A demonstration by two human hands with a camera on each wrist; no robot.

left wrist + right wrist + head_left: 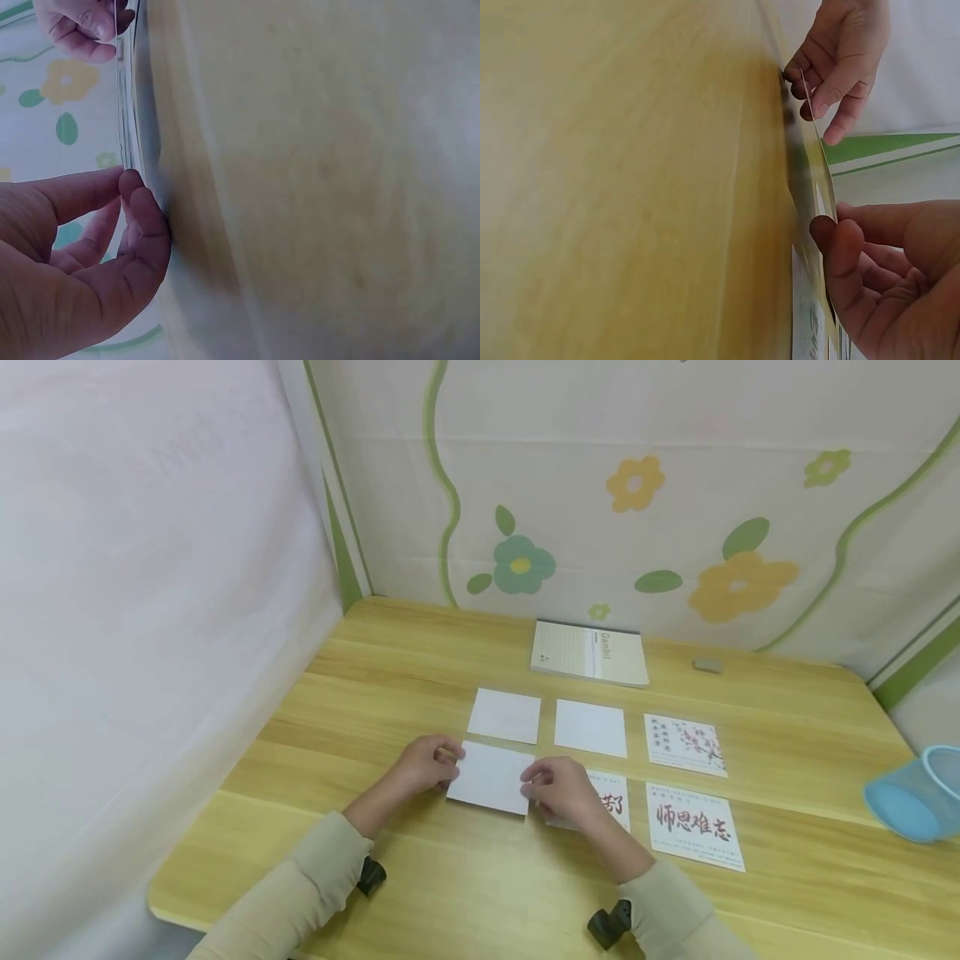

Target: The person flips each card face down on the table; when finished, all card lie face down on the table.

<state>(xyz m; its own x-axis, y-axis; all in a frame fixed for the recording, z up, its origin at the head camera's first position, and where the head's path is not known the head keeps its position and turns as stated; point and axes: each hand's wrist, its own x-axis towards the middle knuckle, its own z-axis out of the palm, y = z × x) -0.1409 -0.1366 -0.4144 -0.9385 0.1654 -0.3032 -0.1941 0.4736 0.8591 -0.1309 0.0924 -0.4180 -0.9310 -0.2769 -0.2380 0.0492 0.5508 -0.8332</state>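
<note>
I held the blank white card (490, 777) at the near middle of the counter (375, 693), my left hand (423, 766) pinching its left edge between thumb and fingers, my right hand (558, 789) pinching its right edge the same way; the wrist views showed the card's edges lifted slightly off the wood. Two more blank cards (505, 715) (590, 727) lay just beyond it, apart from each other; a printed card (617, 800) sat partly under my right hand, with two other printed cards (685, 744) (695, 825) further right. A booklet (590, 652) rested at the far side; a blue cup (917, 793) lay tipped at the right edge. Bare wood stretched open to my left and near me.
</note>
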